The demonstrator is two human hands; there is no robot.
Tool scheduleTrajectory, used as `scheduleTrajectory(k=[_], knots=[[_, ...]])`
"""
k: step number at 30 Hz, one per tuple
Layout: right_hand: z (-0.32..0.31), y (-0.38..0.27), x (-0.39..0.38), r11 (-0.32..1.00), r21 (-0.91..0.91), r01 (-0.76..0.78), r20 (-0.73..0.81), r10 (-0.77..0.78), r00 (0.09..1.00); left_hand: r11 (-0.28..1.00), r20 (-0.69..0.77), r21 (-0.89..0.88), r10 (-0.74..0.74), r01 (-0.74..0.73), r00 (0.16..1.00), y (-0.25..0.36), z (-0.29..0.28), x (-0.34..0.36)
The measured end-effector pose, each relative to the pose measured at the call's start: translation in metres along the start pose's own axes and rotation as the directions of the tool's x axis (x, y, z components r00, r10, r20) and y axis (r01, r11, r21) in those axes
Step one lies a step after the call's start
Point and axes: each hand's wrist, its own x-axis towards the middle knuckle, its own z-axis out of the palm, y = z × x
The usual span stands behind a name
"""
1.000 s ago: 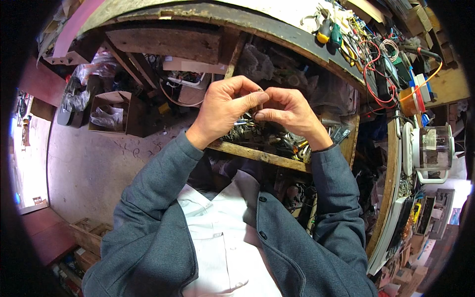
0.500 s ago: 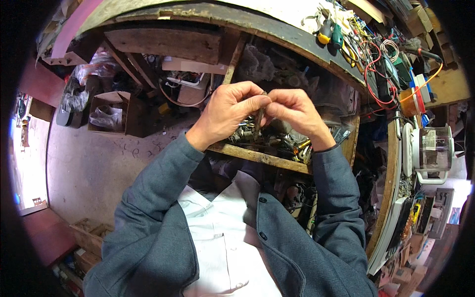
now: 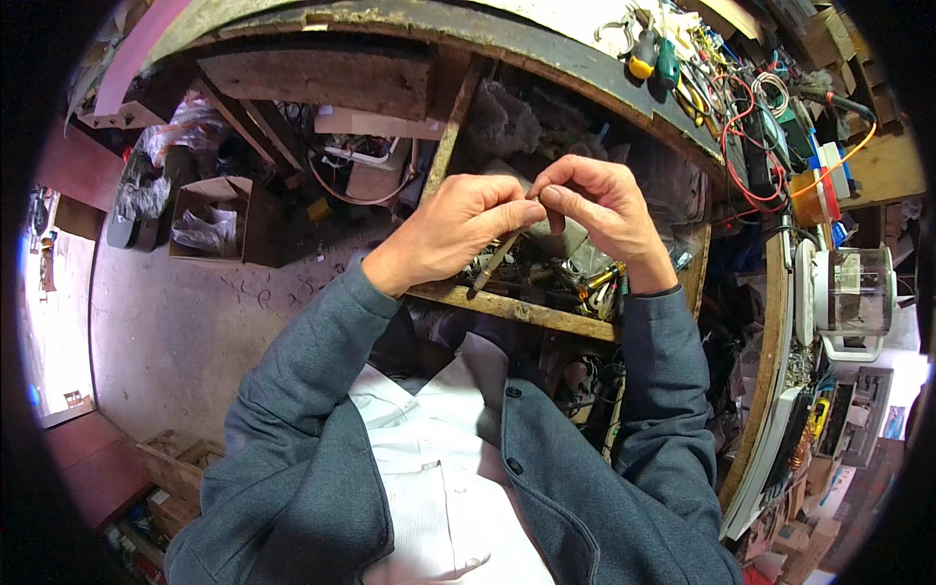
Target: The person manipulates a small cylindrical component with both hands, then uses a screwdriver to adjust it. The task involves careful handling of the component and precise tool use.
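My left hand (image 3: 458, 222) is closed in a pinch on a thin, dark, narrow strip (image 3: 495, 263); its exact kind cannot be made out. The strip slants down toward the front board of an open wooden drawer (image 3: 517, 309). Thumb and fingertips of my right hand (image 3: 603, 207) are pinched together beside the left thumb, apparently on the strip's upper end, though the fingers mostly hide that spot. Both hands are above the drawer, which holds jumbled small metal parts, brass-coloured pieces (image 3: 603, 280) and crumpled plastic.
Pliers and a yellow-black screwdriver (image 3: 642, 57) lie on the bench (image 3: 546, 73) beyond the drawer, near red test leads (image 3: 726, 146). A clear jug appliance (image 3: 856, 291) stands at the right. On the floor at left is a cardboard box (image 3: 210, 219) with plastic inside.
The strip has swung from nearly upright to slanting, its lower end now nearer me and to the left. My right hand has shifted slightly right, its fingers more arched.
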Motion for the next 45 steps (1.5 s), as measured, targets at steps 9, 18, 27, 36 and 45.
scheduleTrajectory(k=[9, 18, 27, 36, 45], knots=[[-0.003, -0.003, -0.001, 0.973, -0.23, -0.024, 0.024, 0.03, 0.999, 0.988, -0.043, 0.156, -0.002, 0.008, 0.999, -0.004, 0.004, 0.003], [0.0, 0.002, 0.004, 0.988, -0.145, -0.056, -0.16, 0.033, 0.987, 0.998, -0.168, 0.058, 0.007, 0.003, 0.986, 0.002, 0.006, 0.0], [0.008, 0.002, 0.004, 0.993, 0.097, 0.059, -0.054, -0.054, 0.997, 0.999, -0.179, -0.052, -0.013, 0.004, 0.984, 0.007, 0.002, -0.001], [0.019, -0.005, 0.002, 0.989, 0.107, 0.101, -0.161, -0.083, 0.983, 0.986, -0.247, 0.156, 0.09, -0.052, 0.965, 0.007, 0.005, -0.007], [0.018, -0.01, -0.003, 0.995, -0.029, 0.1, -0.097, -0.102, 0.99, 0.921, -0.178, 0.289, 0.321, -0.263, 0.93, 0.0, 0.01, -0.006]])
